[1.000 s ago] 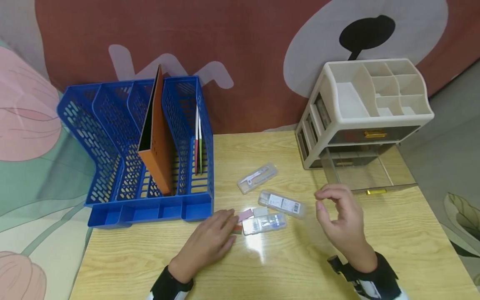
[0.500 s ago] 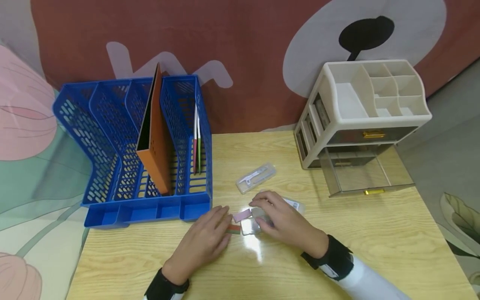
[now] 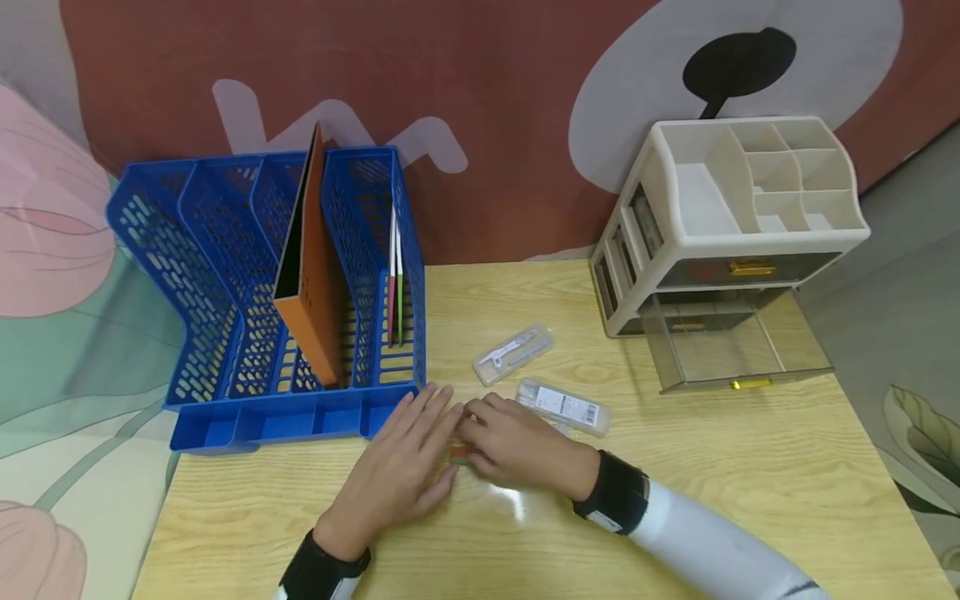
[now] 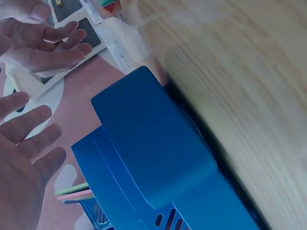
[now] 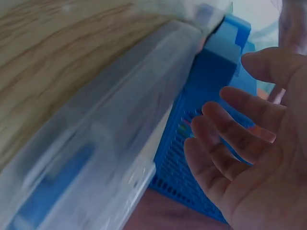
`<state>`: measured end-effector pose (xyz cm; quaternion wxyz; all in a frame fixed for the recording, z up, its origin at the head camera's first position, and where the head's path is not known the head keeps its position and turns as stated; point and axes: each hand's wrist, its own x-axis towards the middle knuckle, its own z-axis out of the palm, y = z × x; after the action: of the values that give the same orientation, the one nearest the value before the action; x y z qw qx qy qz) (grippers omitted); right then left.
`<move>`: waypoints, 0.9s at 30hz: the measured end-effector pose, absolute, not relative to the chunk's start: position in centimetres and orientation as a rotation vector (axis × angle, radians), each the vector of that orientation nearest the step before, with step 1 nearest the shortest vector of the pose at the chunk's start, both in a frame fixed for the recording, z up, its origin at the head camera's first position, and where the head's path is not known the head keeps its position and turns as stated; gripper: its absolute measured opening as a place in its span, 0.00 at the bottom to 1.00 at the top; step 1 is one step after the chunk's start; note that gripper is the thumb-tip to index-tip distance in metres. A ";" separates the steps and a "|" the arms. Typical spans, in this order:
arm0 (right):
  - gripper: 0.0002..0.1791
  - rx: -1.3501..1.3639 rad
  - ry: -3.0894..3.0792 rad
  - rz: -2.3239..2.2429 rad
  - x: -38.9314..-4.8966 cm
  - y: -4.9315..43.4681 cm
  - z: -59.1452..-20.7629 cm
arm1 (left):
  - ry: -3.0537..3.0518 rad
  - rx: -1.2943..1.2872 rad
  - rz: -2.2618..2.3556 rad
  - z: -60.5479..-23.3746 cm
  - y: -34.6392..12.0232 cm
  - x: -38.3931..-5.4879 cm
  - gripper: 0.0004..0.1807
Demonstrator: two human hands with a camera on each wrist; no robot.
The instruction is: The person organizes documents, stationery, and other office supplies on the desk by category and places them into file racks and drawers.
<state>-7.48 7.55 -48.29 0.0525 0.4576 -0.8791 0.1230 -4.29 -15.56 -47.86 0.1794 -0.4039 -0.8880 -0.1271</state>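
Note:
My left hand (image 3: 397, 471) lies with fairly straight fingers by the front of the blue file rack (image 3: 300, 421); its palm (image 4: 21, 167) shows bare in the left wrist view. Beside it my right hand (image 3: 517, 442) reaches over small items, fingers loosely bent. In the right wrist view thumb and fingers (image 5: 235, 134) stand apart with nothing visible between them. A small red-and-green piece (image 3: 459, 455), dotted like watermelon in the left wrist view, shows between the hands. The right hand hides the pink and grey pieces and most of a clear plastic case (image 5: 105, 124).
A clear case with a white compass (image 3: 513, 355) and a labelled clear case (image 3: 566, 407) lie beyond the right hand. An orange binder (image 3: 318, 308) stands in the rack. At right is a white drawer organizer (image 3: 720, 200) with a clear drawer (image 3: 742, 358) pulled out.
The right hand has moved left from near the open drawer, across the clear cases, to beside the left hand. The left hand has shifted slightly, its fingers spreading straighter.

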 end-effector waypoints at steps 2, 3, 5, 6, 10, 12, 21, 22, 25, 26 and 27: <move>0.23 1.419 -2.697 0.326 -7.5 6.9 -48.5 | -2.512 -1.134 -0.355 -47.8 -15.6 -4.3 0.37; 0.23 1.431 -2.709 0.308 -7.5 6.7 -48.5 | -2.516 -1.129 -0.356 -47.8 -15.7 -4.3 0.37; 0.21 1.450 -2.724 0.260 -7.6 6.1 -48.7 | -2.525 -1.120 -0.359 -47.9 -15.8 -4.3 0.38; 0.21 1.461 -2.724 0.231 -7.6 5.9 -48.9 | -2.531 -1.115 -0.357 -47.9 -15.8 -4.3 0.39; 0.18 1.473 -2.734 0.146 -7.7 5.2 -49.3 | -2.544 -1.098 -0.342 -47.9 -16.0 -4.2 0.38; 0.18 1.472 -2.730 0.117 -7.6 4.9 -49.5 | -2.547 -1.084 -0.337 -47.9 -16.1 -4.2 0.37; 0.10 1.476 -2.665 -0.104 -6.4 4.4 -49.9 | -2.557 -1.055 -0.358 -47.8 -16.3 -4.2 0.37; 0.10 1.469 -2.677 -0.109 -6.4 4.4 -49.8 | -2.558 -1.053 -0.354 -47.8 -16.3 -4.3 0.36; 0.10 1.458 -2.696 -0.121 -6.2 4.5 -49.6 | -2.554 -1.049 -0.346 -47.9 -16.3 -4.3 0.35; 0.10 1.459 -2.699 -0.117 -6.2 4.5 -49.5 | -2.553 -1.048 -0.346 -47.9 -16.3 -4.3 0.35; 0.11 1.465 -2.699 -0.109 -6.2 4.6 -49.4 | -2.551 -1.047 -0.346 -47.9 -16.3 -4.3 0.35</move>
<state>-6.16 4.61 -49.41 0.0344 0.4764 -0.8778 -0.0354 -4.32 -16.31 -47.85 0.1804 -0.3707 -0.9028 -0.1225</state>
